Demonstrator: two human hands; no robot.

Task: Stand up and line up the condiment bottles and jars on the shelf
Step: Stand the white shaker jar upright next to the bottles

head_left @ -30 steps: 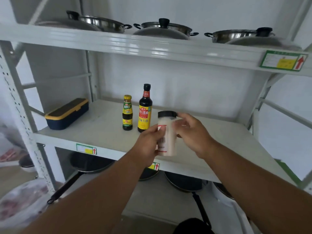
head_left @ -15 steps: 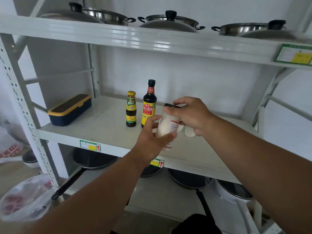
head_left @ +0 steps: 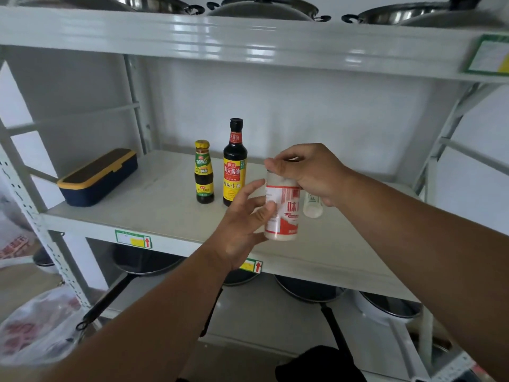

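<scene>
We held a white plastic seasoning jar with a red label (head_left: pixel 281 209) upright above the front of the white metal shelf (head_left: pixel 154 205). Our right hand (head_left: pixel 311 172) curled over its cap; our left hand (head_left: pixel 242 224) pinched its side. A small clear shaker (head_left: pixel 313 206) stood just behind, a tall dark soy sauce bottle (head_left: pixel 234 164) nearby. Setting it down carelessly could have toppled either.

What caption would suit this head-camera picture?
Both hands, left hand and right hand, hold a red-and-white jar beside two dark bottles on the shelf.
</scene>
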